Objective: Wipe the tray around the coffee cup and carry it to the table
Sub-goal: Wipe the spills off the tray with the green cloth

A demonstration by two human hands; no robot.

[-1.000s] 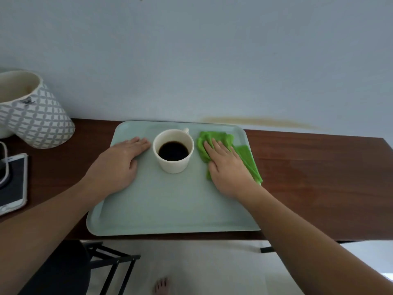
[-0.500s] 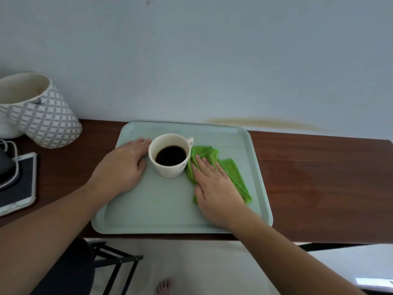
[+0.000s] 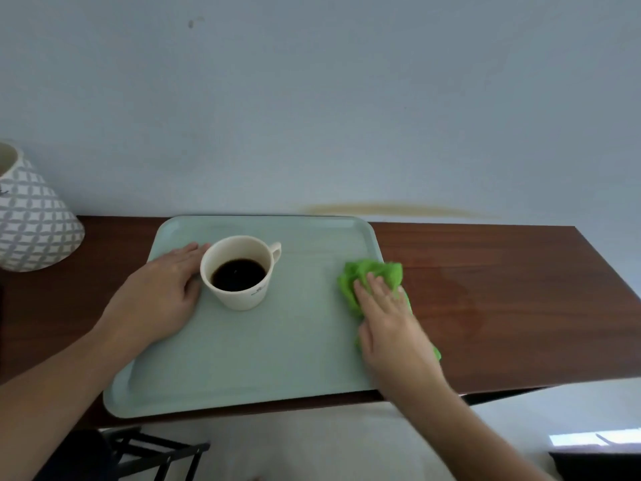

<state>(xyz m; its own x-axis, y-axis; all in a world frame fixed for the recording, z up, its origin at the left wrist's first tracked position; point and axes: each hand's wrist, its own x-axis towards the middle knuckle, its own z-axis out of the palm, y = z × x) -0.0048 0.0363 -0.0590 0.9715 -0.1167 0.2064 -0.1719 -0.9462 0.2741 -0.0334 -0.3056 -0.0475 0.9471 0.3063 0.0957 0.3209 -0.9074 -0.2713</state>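
Here the right hand (image 3: 392, 321) presses the green cloth (image 3: 373, 276) on the tray (image 3: 277, 348).

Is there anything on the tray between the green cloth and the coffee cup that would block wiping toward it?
Nothing visible. The tray is bare between the green cloth, under the right hand, and the coffee cup. The left hand rests on the cup's far side.
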